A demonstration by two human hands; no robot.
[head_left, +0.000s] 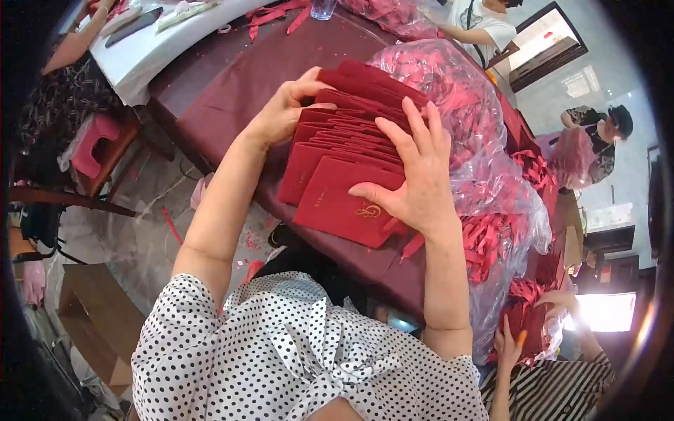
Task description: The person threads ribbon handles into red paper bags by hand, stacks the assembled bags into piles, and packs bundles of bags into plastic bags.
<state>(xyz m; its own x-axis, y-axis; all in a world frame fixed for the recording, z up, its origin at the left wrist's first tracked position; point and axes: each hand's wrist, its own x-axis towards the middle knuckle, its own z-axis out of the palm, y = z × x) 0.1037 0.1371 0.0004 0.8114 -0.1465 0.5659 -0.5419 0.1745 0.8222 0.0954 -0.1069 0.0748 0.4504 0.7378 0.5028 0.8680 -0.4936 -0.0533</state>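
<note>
A fanned stack of flat dark-red gift bags (344, 196), the front one bearing a gold emblem, rests in front of me at the table's near edge. My left hand (291, 105) is closed on the far left corner of the stack, its fingers partly hidden behind the bags. Across the right side spreads my right hand (418, 175). Its thumb lies over the front bag, and its fingers are stretched apart along the stack's right edge. Red ribbon ends (413, 245) show beside the stack's lower right corner.
Clear plastic bags (449, 84) full of red ribbon pieces crowd the right of the maroon-covered table (225, 105). A co-worker's hands (516, 337) handle red bags at lower right. More people stand beyond. A cardboard box (91, 316) and a pink stool (97, 147) are at left.
</note>
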